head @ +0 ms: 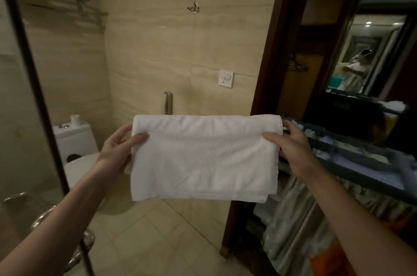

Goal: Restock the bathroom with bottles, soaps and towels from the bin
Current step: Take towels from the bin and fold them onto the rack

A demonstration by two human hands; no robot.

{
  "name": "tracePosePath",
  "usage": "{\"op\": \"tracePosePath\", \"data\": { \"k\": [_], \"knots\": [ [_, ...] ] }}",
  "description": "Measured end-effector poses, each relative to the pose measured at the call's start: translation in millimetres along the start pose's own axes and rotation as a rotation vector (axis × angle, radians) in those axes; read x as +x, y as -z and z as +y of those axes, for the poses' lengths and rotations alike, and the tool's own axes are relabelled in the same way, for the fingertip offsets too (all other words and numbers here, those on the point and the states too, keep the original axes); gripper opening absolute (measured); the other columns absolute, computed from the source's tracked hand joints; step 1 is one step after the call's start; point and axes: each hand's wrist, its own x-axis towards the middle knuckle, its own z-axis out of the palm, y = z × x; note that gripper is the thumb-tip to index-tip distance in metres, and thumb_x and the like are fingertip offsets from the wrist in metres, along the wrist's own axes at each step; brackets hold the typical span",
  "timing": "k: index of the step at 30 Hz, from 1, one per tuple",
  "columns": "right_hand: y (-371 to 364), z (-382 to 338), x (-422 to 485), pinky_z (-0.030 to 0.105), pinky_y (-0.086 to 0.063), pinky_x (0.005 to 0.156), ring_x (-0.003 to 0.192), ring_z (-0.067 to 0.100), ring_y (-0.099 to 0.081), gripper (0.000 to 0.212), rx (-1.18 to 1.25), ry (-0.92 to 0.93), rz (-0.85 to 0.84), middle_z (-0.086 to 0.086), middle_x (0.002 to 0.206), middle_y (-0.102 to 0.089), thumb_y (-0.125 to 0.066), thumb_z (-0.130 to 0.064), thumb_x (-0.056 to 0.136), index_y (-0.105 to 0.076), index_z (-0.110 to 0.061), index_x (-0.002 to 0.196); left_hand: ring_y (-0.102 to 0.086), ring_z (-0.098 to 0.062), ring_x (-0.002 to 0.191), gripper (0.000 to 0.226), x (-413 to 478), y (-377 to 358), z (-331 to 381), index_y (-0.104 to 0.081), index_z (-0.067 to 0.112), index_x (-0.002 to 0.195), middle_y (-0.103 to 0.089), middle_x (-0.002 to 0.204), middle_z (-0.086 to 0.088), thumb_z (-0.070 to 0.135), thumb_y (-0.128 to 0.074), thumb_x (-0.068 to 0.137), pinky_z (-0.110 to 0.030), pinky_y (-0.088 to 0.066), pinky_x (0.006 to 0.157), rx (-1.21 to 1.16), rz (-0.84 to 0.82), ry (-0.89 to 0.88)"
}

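— What did you have in hand at that moment?

— A folded white towel (204,156), held up in the air in front of me. My left hand (117,148) was pinching its left edge near the top, thumb laid over the front of the cloth and fingers behind it. My right hand (291,143) gripped the right edge at about the same height, thumb forward as well. Both were closed on the towel, which hung flat between them, folded edge on top, the lower layers a little uneven at the bottom right corner.

— And what was around your hands?

— Behind and below my left hand stood the white toilet (76,144), with a small white cup (75,119) on its cistern. Further left of that hand ran the dark frame of a glass shower door (42,104). Well above it, a metal towel rack (65,3) was fixed to the tiled wall. Above the towel I saw a wall switch (226,78), and higher up a metal hook (193,7). Just right of my right hand was the dark housekeeping cart (352,163); what lay in its top tray was too blurred to name.

— Anything beyond the cart?

— A mirror (365,59) reflected a person in white.
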Motion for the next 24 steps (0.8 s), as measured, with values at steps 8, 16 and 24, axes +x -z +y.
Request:
{"op": "tracePosePath", "data": {
  "k": [8, 16, 24],
  "knots": [
    [-25, 25, 93, 0.040, -0.059, 0.081, 0.102, 0.019, -0.068, 0.052, -0.035, 0.002, 0.028, -0.006, 0.113, -0.067, -0.081, -0.016, 0.081, -0.060, -0.021, 0.128, -0.068, -0.034, 0.111, 0.058, 121, -1, -11, -0.069, 0.034, 0.122, -0.070, 0.121, -0.007, 0.039, -0.087, 0.067, -0.057, -0.055, 0.094, 0.015, -0.090, 0.052],
    [-86, 23, 235, 0.041, -0.059, 0.087, 0.105, 0.018, -0.068, 0.053, -0.077, 0.062, 0.047, -0.003, 0.118, -0.069, -0.083, -0.022, 0.078, -0.062, -0.024, 0.127, -0.061, -0.038, 0.122, 0.055, 287, 10, -26, -0.065, 0.025, 0.131, -0.067, 0.130, -0.011, 0.026, -0.080, 0.079, -0.058, -0.043, 0.109, -0.052, -0.152, 0.053],
    [-192, 33, 357, 0.047, -0.060, 0.088, 0.101, 0.021, -0.072, 0.041, -0.005, 0.132, -0.084, -0.002, 0.112, -0.073, -0.081, -0.011, 0.079, -0.068, -0.022, 0.116, -0.070, -0.026, 0.106, 0.087, 376, 78, -24, -0.066, 0.020, 0.130, -0.070, 0.124, -0.011, 0.033, -0.098, 0.050, -0.033, -0.060, 0.081, -0.060, -0.041, 0.015]
  ]
}}
